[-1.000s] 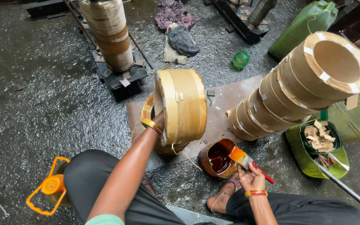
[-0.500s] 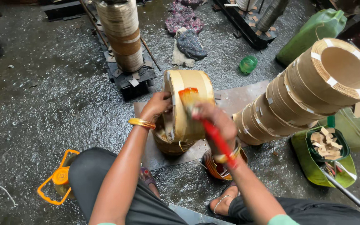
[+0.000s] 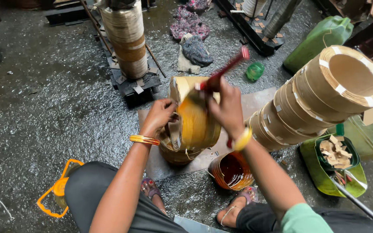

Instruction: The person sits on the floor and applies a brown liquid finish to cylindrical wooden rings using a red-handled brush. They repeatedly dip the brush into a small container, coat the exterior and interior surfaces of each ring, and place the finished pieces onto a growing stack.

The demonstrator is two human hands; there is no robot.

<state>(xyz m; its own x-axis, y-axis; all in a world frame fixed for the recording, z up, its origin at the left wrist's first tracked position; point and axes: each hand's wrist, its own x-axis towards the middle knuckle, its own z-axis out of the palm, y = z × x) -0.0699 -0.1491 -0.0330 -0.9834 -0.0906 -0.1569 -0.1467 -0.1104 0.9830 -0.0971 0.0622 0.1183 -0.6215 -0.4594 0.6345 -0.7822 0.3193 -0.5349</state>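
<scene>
The right hand point(image 3: 227, 110) is gripping a red-handled brush point(image 3: 221, 75), fingers closed round the handle, and has moved further across the yellow coil ring point(image 3: 195, 116) than half a second ago, the handle now tipping up and away. The left hand point(image 3: 160, 116) is still steadying the ring's left edge, fingers curled on it. The ring is standing on edge atop another coil on a grey sheet point(image 3: 260, 103) on the floor. The pot of dark varnish point(image 3: 232, 170) is sitting just below

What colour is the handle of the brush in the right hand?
Red: the brush handle sticks up from the right hand, clearest in the head view.
</scene>
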